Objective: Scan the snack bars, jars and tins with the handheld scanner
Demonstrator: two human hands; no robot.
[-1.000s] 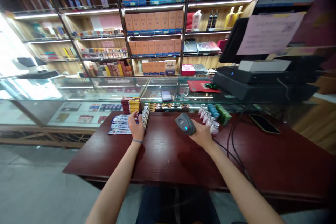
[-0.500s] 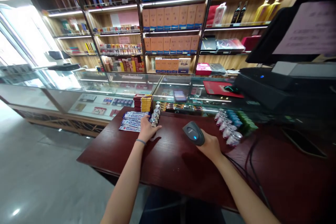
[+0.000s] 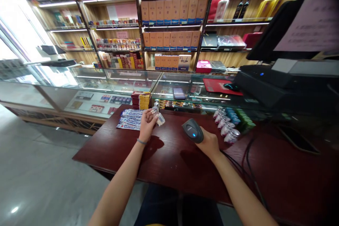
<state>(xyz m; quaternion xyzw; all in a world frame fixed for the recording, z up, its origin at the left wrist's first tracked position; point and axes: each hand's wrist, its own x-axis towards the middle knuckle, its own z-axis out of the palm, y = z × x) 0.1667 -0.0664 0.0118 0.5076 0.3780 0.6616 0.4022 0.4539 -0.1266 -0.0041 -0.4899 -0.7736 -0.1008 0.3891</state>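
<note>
My left hand [image 3: 146,127] is closed on a small bottle [image 3: 160,119] with a pale label, held tilted just above the dark red table [image 3: 164,155]. Behind that hand are more silver-topped small bottles [image 3: 156,103], partly hidden. Long blue-and-white packets [image 3: 129,123] lie to its left, by a stack of red and yellow packs [image 3: 141,100]. My right hand [image 3: 209,144] grips a dark barcode scanner [image 3: 192,130] by its handle, a blue light lit on top. The scanner head points left, towards the bottle, with a gap between them.
Rows of silver-topped small bottles [image 3: 226,128], blue packs [image 3: 232,117] and green packs [image 3: 245,118] stand on the right. The scanner's cable [image 3: 246,160] trails along the table. A phone [image 3: 298,139] lies farther right, near a monitor [image 3: 280,31]. A glass display counter [image 3: 119,81] borders the far side.
My left hand has closed on a small bottle, lifted it from the row and tilted it, label showing. The right hand keeps the scanner in nearly the same place; the view shifted slightly.
</note>
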